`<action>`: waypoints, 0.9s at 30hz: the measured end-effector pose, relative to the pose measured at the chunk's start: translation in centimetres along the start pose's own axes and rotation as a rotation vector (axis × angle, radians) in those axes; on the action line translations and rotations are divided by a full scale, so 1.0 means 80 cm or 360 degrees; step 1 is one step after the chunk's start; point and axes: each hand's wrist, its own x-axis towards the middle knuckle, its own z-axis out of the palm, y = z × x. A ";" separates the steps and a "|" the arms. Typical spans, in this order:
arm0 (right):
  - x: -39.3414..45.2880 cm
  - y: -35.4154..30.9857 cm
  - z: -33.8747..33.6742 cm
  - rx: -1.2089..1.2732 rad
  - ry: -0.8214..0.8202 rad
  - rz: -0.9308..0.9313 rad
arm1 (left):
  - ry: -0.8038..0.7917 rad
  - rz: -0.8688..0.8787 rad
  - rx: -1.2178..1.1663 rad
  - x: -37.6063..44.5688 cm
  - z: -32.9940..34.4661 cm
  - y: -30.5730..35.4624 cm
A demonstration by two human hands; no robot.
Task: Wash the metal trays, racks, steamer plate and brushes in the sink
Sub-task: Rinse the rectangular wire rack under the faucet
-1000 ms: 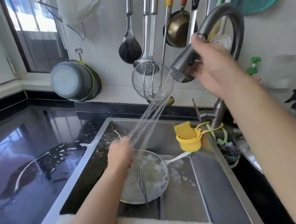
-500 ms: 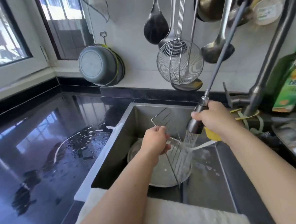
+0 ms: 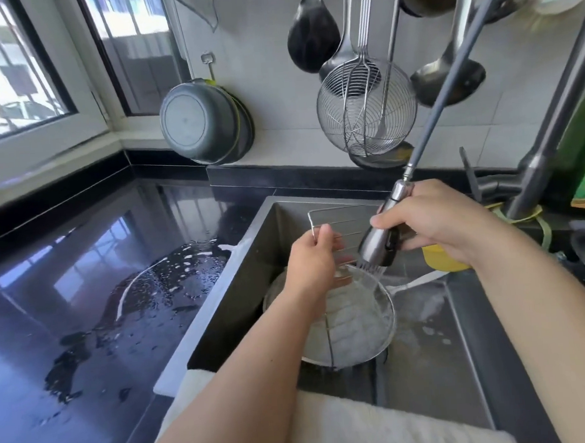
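My left hand (image 3: 312, 264) grips a wire metal rack (image 3: 344, 223), held upright on edge inside the steel sink (image 3: 470, 354). My right hand (image 3: 445, 224) is closed around the pull-out spray head (image 3: 381, 240), its hose stretched up to the faucet. Water streams from the spray head onto the rack's lower part. Beneath the rack a round metal tray (image 3: 355, 323) lies on the sink floor, wet and foamy. A white brush handle (image 3: 414, 282) pokes out past the tray's right rim.
A yellow cup (image 3: 440, 260) hangs on the sink's right side behind my right hand. Faucet post (image 3: 549, 130) rises at right. Ladles and a wire skimmer (image 3: 366, 110) hang above. Wet black counter (image 3: 100, 301) at left; a white towel (image 3: 348, 430) covers the sink's front edge.
My right hand pulled the spray head off the faucet and down into the sink, close to the rack. My left hand raised the rack more upright over the tray.
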 end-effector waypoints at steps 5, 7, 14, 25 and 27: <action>0.005 -0.002 0.015 0.0062 0.0045 -0.0080 | -0.0316 -0.0215 -0.0122 -0.005 0.002 -0.002; 0.007 -0.004 0.022 0.0117 0.0059 -0.0119 | -0.0387 -0.0304 -0.0043 -0.003 -0.001 -0.008; 0.017 0.009 0.028 0.0031 0.0193 -0.0222 | -0.0402 -0.0335 0.0287 0.002 0.002 -0.015; 0.021 0.035 -0.028 -0.0447 0.0511 -0.0104 | -0.0189 -0.0255 0.0255 0.012 -0.005 -0.022; 0.021 0.043 -0.045 -0.0465 0.0600 -0.0068 | -0.0191 -0.0255 0.0266 0.014 -0.004 -0.024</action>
